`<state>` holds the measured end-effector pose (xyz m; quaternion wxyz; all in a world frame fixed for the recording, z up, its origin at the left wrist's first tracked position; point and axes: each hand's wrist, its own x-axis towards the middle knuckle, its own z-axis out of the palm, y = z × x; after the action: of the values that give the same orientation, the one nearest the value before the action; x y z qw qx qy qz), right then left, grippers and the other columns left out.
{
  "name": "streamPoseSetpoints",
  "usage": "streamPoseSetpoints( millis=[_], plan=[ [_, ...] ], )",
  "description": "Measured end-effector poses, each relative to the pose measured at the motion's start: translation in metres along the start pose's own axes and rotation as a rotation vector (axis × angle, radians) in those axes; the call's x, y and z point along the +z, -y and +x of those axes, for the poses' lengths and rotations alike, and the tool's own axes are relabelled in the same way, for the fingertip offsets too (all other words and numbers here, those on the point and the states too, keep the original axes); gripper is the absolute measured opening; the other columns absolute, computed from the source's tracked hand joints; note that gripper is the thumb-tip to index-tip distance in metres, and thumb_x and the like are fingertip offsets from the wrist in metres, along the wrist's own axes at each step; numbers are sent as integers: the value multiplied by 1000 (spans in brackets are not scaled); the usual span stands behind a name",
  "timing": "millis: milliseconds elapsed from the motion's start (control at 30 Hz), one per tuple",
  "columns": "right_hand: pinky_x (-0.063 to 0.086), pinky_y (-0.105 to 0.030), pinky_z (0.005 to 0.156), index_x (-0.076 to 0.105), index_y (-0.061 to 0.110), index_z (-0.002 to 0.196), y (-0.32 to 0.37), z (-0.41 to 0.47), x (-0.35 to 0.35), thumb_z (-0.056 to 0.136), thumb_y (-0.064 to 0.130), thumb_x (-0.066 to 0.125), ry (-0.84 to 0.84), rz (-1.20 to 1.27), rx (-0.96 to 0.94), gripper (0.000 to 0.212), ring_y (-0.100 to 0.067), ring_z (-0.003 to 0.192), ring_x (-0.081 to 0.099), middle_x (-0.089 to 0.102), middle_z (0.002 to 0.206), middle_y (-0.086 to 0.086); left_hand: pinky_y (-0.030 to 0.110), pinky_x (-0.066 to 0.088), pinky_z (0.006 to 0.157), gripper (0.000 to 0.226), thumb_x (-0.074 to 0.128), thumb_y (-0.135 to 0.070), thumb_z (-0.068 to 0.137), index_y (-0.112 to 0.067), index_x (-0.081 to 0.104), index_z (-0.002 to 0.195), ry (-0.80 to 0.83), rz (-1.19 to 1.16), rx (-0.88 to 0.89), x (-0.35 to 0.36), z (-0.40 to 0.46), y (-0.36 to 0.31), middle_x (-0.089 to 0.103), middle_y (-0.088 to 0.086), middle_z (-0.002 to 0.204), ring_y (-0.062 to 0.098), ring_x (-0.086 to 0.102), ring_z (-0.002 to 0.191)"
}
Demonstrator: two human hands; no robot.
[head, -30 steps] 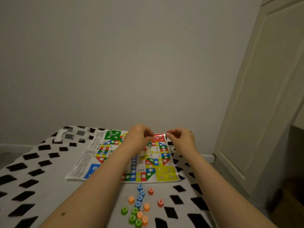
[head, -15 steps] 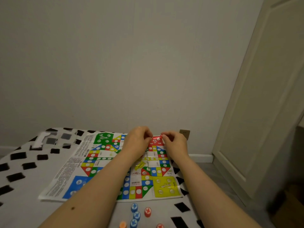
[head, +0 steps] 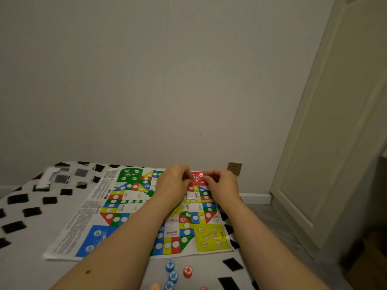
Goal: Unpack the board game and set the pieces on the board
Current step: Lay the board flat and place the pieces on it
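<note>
**Both hands working at the board's far red corner**

The paper board is lying unfolded and creased on the black-and-white patterned bed, showing green, blue, yellow and red corners. The left hand and right hand are hovering over the red corner, fingers curled; whether they are pinching anything cannot be told. Blue pieces and a red piece are sitting off the near edge. Both forearms are covering the centre.

Head-worn wide-angle view, facing forward and slightly down, close over the board, wall beyond

Patterned bedcover; wall socket; door
</note>
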<state>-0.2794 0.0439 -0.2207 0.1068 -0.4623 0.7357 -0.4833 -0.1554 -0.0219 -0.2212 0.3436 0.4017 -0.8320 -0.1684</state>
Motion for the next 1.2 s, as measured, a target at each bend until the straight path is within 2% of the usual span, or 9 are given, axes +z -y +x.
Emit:
streamPoseSetpoints(
  millis=[467, 667, 1200],
  plan=[
    [55, -31, 80, 67, 16, 108, 4, -3, 0, 92, 21, 55, 25, -150, -32, 21, -11, 84, 62, 69, 106, -2, 28, 52, 78, 10, 58, -22, 89, -20, 66, 93, -16, 5, 37, 0, -2, 1, 68, -2, 97, 12, 62, 88],
    [54, -34, 84, 67, 16, 110, 6, -4, 0, 92, 21, 55, 47, -192, -23, 22, -16, 93, 66, 69, 109, -3, 25, 49, 76, 10, 58, -22, 89, -20, 66, 93, -19, 8, 38, 1, -1, 2, 68, -3, 97, 11, 61, 88],
    [55, -38, 86, 67, 18, 110, 7, -3, 1, 91, 22, 56, 47, -225, -1, 22, -17, 95, 66, 69, 110, -2, 30, 53, 78, 8, 59, -22, 88, -22, 66, 92, -12, 12, 30, 3, 0, 3, 67, -3, 96, 12, 60, 89]
  ],
)
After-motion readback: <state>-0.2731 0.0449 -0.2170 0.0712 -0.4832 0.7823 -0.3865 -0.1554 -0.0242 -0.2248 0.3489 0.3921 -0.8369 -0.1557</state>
